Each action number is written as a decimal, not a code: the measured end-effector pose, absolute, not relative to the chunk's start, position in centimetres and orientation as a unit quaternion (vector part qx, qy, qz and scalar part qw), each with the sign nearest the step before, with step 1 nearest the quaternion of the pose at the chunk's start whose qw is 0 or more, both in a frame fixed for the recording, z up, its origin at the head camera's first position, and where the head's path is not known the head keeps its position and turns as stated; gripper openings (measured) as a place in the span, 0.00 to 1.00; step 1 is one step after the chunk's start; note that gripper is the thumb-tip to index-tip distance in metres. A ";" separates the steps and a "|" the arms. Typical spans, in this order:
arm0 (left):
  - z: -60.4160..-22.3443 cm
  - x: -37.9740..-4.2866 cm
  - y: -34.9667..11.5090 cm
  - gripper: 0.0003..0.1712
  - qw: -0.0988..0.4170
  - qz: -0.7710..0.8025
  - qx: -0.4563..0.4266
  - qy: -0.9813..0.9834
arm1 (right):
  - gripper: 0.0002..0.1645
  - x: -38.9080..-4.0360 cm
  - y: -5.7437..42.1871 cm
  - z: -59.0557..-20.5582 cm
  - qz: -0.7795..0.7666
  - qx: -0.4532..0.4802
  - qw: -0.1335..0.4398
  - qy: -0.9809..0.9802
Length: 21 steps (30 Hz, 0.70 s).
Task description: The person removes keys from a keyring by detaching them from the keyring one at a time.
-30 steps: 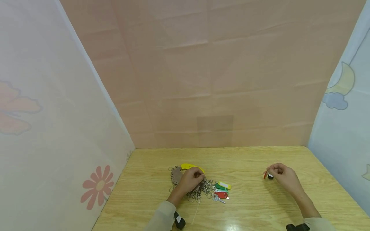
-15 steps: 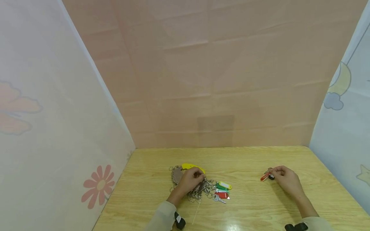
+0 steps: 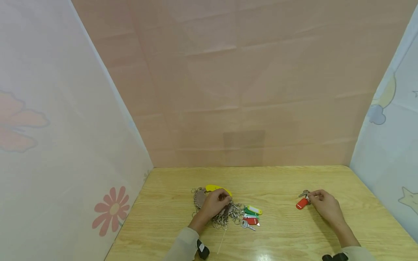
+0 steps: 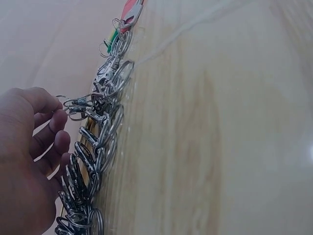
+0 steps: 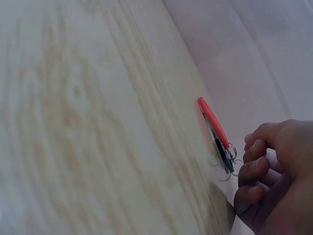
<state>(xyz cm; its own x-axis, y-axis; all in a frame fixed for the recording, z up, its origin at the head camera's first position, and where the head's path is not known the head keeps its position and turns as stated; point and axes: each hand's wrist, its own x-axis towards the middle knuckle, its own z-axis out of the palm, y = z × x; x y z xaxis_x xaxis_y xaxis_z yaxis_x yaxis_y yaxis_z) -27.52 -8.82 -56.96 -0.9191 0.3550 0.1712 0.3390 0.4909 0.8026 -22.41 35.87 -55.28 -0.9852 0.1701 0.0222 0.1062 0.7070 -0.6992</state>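
Left hand: The left hand (image 3: 215, 203) is bent, with thumb and finger pinching a small ring (image 4: 76, 104).
Right hand: The right hand (image 3: 324, 206) has its fingers bent close together, right by a key ring (image 5: 233, 149). I cannot tell if they pinch it.
Red tag and key: The red tag (image 3: 302, 203) is at nine o'clock from the right hand. A dull key (image 3: 303, 194) is at ten o'clock, just above the tag.
Ring pile: Metal rings and clips (image 3: 234, 212) bunch up under the left hand and out to four o'clock.
Brown piece: The brown piece (image 3: 200, 198) is at ten o'clock from the left hand, with rings along its edge.
Yellow bar: The yellow bar (image 3: 213, 187) is at twelve o'clock.
Tag row: A yellow tag (image 3: 254, 210) with a white strip in it, a green tag (image 3: 249, 211) and a second red tag (image 3: 250, 220) sit toward four o'clock. A silver key (image 3: 249, 226) is just below them.
Surface: All these things are on or just over the wooden surface (image 3: 284, 232).
Wall: The peach wall (image 3: 196, 83) is at twelve o'clock, behind everything.
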 end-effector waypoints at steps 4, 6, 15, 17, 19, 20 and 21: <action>-57.1 -27.6 -8.8 0.06 0.000 0.459 0.202 0.865 | 0.29 -22.4 35.8 -55.1 0.374 -0.077 0.037 -0.924; -57.1 -27.6 -8.8 0.06 -0.004 0.457 0.202 0.866 | 0.28 -22.3 35.7 -54.9 0.375 -0.078 0.035 -0.923; -57.1 -27.5 -9.1 0.06 -0.001 0.445 0.204 0.872 | 0.27 -21.8 34.6 -54.5 0.394 -0.062 0.058 -0.915; -57.0 -27.5 -9.2 0.06 -0.006 0.437 0.210 0.875 | 0.26 -21.7 34.0 -54.4 0.405 -0.057 0.063 -0.911; -56.9 -27.4 -9.3 0.07 -0.011 0.430 0.216 0.876 | 0.26 -21.7 33.4 -54.3 0.416 -0.048 0.061 -0.906; -56.8 -27.4 -9.4 0.07 -0.014 0.427 0.217 0.878 | 0.26 -21.7 33.0 -54.2 0.422 -0.044 0.056 -0.904; -56.8 -27.4 -9.4 0.07 -0.016 0.424 0.219 0.878 | 0.26 -21.6 32.6 -54.0 0.425 -0.038 0.053 -0.903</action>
